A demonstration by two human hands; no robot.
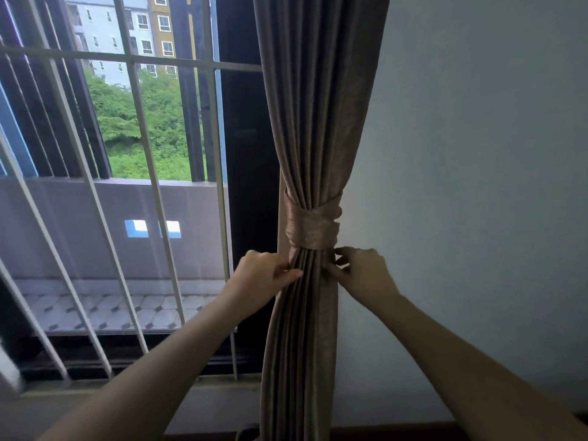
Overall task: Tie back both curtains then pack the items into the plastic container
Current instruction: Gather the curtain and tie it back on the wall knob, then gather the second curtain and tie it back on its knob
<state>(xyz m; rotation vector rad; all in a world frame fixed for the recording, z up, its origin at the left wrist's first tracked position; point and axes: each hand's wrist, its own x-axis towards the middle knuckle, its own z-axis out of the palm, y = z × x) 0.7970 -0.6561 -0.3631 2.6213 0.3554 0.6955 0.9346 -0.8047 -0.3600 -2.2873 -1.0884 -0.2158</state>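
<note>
A brown curtain (313, 122) hangs gathered at the right side of the window. A matching fabric tie-back (310, 229) is wrapped around its middle. Just under the tie-back, my left hand (264, 275) pinches the curtain's left folds. On the right side of the bundle, my right hand (362, 272) pinches the fabric at the same height. Below my hands the curtain falls in straight pleats (299, 361). No second curtain, plastic container or loose items are in view.
White window bars (140, 122) run across the glass to the left, with a balcony wall (95, 224) and buildings beyond. A plain pale wall (477, 154) lies right of the curtain. A dark ledge (397, 432) runs along the bottom.
</note>
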